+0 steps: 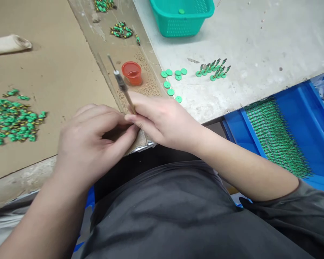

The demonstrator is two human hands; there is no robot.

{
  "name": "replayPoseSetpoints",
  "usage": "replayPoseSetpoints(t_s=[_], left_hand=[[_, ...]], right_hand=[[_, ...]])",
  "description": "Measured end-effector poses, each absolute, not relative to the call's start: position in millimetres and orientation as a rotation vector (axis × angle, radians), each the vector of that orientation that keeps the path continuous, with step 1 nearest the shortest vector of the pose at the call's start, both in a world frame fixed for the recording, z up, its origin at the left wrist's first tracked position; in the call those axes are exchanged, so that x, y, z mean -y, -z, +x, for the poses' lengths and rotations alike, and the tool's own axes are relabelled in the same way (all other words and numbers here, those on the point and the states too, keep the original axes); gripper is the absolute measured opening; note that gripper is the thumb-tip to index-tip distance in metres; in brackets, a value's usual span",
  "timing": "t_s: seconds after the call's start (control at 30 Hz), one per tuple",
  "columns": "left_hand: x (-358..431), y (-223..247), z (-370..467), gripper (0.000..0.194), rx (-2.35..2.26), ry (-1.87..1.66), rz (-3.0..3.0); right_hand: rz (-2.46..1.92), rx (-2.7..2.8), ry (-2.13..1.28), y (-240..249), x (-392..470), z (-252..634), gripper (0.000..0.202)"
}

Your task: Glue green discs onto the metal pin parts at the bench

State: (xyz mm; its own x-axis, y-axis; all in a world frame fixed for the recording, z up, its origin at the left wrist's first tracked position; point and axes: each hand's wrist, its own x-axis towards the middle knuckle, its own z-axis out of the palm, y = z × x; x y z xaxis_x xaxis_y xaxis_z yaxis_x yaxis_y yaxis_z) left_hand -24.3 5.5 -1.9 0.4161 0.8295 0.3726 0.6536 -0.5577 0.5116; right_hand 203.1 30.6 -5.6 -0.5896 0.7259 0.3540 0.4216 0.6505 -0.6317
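My right hand is closed on a slim needle-tipped tool. The tool has a brown shaft, a dark collar with a white end and a thin metal point aimed up and away from me. Close against it, my left hand has its thumb and fingertips pinched together; whatever they may hold is hidden. Both hands meet over the table's front edge. Just beyond them stands a small red cup with some liquid in it. Green discs with small holes lie to the right of the cup.
Small green, black and yellow figures lie in a heap at left and in a smaller pile behind the cup. Several figures stand on discs at right. A green basket, a white roll and a blue tray surround the workspace.
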Motion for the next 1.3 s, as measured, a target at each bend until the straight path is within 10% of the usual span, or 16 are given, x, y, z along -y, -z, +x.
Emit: replayPoseSetpoints(t_s=[1.3], left_hand=[[5.7,-78.8,-2.1,0.016,-1.21,-1.098,1.669]], right_hand=[[-1.09,1.614,-0.804,29.1,24.5,238.4,0.024]])
